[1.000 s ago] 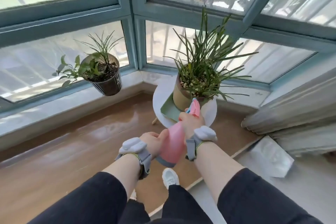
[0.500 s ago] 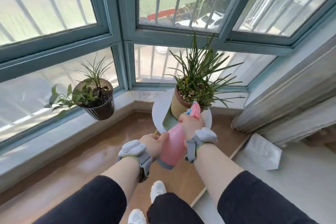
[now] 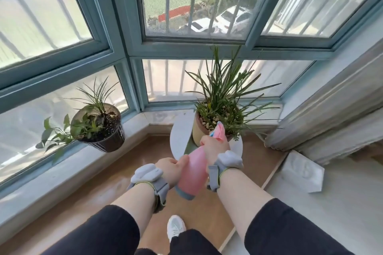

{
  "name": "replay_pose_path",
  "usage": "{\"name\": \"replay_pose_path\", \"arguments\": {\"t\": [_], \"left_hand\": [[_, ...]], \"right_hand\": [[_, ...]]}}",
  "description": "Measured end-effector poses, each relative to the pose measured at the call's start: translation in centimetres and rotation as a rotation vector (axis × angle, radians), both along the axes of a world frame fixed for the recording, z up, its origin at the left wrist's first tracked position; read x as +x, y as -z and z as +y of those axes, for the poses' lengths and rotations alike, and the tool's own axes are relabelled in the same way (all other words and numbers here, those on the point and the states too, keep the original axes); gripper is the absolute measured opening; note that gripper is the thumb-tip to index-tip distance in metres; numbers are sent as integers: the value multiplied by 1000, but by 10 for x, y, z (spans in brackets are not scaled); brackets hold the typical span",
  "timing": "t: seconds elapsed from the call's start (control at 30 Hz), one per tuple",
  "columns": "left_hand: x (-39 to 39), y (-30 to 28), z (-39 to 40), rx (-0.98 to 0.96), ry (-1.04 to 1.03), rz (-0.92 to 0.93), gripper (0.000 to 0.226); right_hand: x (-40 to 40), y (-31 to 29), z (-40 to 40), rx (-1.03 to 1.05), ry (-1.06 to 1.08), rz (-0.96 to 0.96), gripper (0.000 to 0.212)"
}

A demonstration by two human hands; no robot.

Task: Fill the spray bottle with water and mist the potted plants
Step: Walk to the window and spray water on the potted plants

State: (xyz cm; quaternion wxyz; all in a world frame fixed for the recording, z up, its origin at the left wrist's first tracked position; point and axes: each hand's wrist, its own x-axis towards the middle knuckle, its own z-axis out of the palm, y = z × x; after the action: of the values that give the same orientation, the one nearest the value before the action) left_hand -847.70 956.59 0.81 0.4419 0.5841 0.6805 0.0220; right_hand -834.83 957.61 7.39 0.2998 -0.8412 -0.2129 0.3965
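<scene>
I hold a pink spray bottle (image 3: 193, 173) tilted forward, its nozzle pointing at the tall grassy plant in a tan pot (image 3: 220, 109). My right hand (image 3: 214, 147) grips the bottle's neck and trigger. My left hand (image 3: 172, 170) grips the bottle's lower body from the left. That plant stands on a small round white table (image 3: 178, 141) by the window. A second plant in a dark pot (image 3: 99, 128) sits on the window ledge to the left, apart from the bottle.
A pale stone ledge (image 3: 51, 172) runs under the teal-framed windows (image 3: 116, 33). A grey curtain (image 3: 331, 114) hangs at the right, with a white sheet (image 3: 300, 170) on the floor below it. My white shoe (image 3: 176, 226) stands on the brown floor.
My view has tilted upward, showing more window and the street outside. Both hands keep hold of the bottle, still aimed at the tall plant.
</scene>
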Motion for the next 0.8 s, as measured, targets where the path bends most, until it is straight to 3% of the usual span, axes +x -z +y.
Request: {"name": "replay_pose_path", "arguments": {"t": [0.27, 0.4, 0.5, 0.8], "left_hand": [[-2, 2, 21, -18, 79, 8, 53], [-16, 2, 31, -48, 139, 0, 57], [-25, 2, 34, -37, 151, 13, 54], [-50, 3, 43, -63, 185, -1, 56]], "right_hand": [[2, 7, 11, -26, 4, 9, 41], [-11, 17, 26, -77, 45, -7, 18], [-21, 24, 30, -90, 80, -24, 12], [-38, 37, 29, -99, 56, -25, 26]]}}
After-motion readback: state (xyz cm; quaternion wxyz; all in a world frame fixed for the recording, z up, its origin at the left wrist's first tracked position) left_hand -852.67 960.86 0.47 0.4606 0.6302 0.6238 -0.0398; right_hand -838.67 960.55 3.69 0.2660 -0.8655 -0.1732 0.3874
